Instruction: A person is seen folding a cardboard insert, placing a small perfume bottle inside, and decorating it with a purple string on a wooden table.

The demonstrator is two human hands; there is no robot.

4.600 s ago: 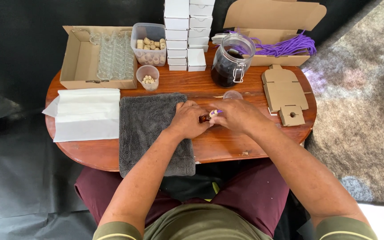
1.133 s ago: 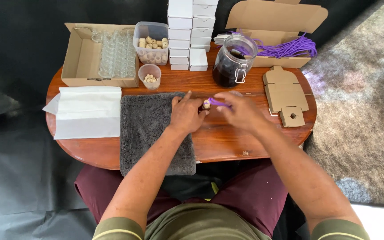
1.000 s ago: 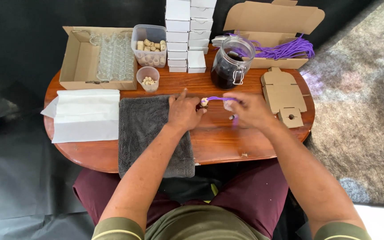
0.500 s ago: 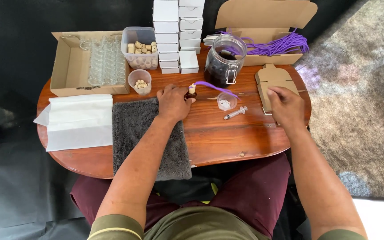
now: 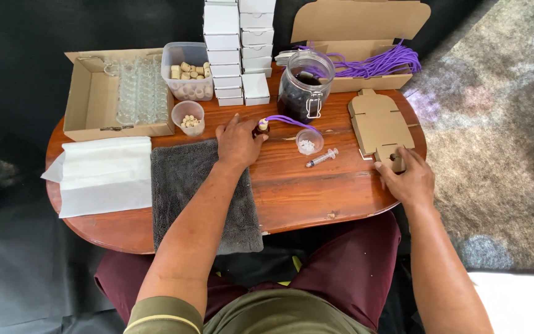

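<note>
Brown cardboard, a flat die-cut box blank point(image 5: 378, 127), lies near the right edge of the round wooden tabletop point(image 5: 298, 192), and the right hand point(image 5: 406, 179) rests on its near corner with fingers spread and laid flat, palm down, gripping nothing that shows. That arm runs straight out from the body along the right rim. The left hand point(image 5: 237, 139) reaches forward over the upper edge of a grey cloth point(image 5: 202, 192), forearm lying across it; thumb and forefinger pinch a small corked vial point(image 5: 262, 127) tied with a purple cord point(image 5: 288, 120), standing on the wood just left of a small clear dish point(image 5: 309, 142). A thin syringe point(image 5: 322, 158) lies near that dish, apart from both hands.

Behind the vial stands a glass jar point(image 5: 304, 89) of dark contents, close by. Bare wood lies open between the two hands and toward the near rim. The far side is crowded: stacked white boxes point(image 5: 236, 49), a tub of corks point(image 5: 186, 71), a small cup of corks point(image 5: 188, 117), and a carton of glass vials point(image 5: 118, 93). White paper sheets point(image 5: 103, 176) overhang the left edge.
</note>
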